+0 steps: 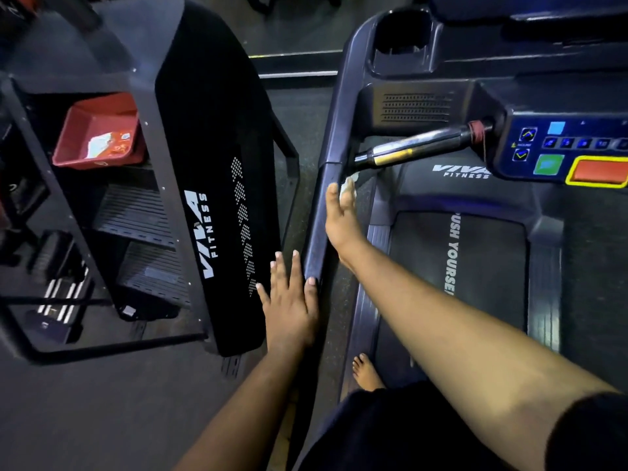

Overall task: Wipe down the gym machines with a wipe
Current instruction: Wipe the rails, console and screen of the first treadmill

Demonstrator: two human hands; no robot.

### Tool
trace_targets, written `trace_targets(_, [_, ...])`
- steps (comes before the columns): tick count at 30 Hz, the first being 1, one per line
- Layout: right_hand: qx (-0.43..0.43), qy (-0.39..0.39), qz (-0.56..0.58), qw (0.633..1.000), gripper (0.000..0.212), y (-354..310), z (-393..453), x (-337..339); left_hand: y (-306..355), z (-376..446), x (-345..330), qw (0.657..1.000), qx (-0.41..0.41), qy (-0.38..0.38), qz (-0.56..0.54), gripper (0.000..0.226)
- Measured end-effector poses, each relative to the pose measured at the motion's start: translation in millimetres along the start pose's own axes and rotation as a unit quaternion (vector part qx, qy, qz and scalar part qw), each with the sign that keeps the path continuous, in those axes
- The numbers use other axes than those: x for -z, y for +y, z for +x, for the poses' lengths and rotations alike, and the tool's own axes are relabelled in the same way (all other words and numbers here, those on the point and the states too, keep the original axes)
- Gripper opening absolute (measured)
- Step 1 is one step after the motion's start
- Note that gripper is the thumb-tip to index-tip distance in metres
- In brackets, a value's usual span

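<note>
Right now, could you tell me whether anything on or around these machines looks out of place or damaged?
Two things stand out: a dark red band wrapped round the treadmill's metal grip bar where it meets the console, like a makeshift fix, and a red tray holding a wrapper inside the neighbouring machine's frame.

"VIVA FITNESS" is printed on the black side panel (pixel 217 185) and the treadmill's motor cover (pixel 462 171), while the treadmill belt (pixel 455 266) reads "PUSH YOURSE", rest cut off.
</note>
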State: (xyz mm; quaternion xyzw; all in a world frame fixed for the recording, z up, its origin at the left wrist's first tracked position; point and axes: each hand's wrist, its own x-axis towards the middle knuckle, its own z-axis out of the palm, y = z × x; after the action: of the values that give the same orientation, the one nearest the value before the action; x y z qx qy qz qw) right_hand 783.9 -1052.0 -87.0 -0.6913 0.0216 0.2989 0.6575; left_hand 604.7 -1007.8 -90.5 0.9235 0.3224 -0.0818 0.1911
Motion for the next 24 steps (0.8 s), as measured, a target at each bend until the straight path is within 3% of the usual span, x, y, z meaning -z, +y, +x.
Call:
trace_targets(5, [-0.087,-0.055,0.024,0.994,0.072,19.7,-37.2,10.8,0.3,-1.9,0.2,1.0,0.003,0.004,-0.003,0.067])
trace_targets(9, [0.069,-0.028,-0.125,0.989,0.069,15.0,-35.9,6.6,1.2,-1.2,0.8,1.0,0.007,0.005,0.0,0.067])
trace_targets(11, [0.175,-0.039,-0.291,0.94,0.07,16.7,-18.9,9.6,2.2,-2.5,1.2,1.0,0.01,0.008,0.0,0.066])
trace_targets(13, [0.245,-0.043,-0.448,0.859,0.076,17.0,3.1,20.6,3.6,-2.6,1.2,1.0,0.01,0.01,-0.004,0.065])
trace_targets(17, [0.303,-0.078,-0.596,0.739,0.094,-3.1,34.2,44.8,1.6,-3.4,0.0,1.0,0.013,0.019,-0.008,0.066])
trace_targets(24, [0.321,-0.194,-0.606,0.701,0.113,3.1,-2.8,53.0,-2.9,-9.0,-2.7,0.998,0.013,0.055,-0.042,0.071])
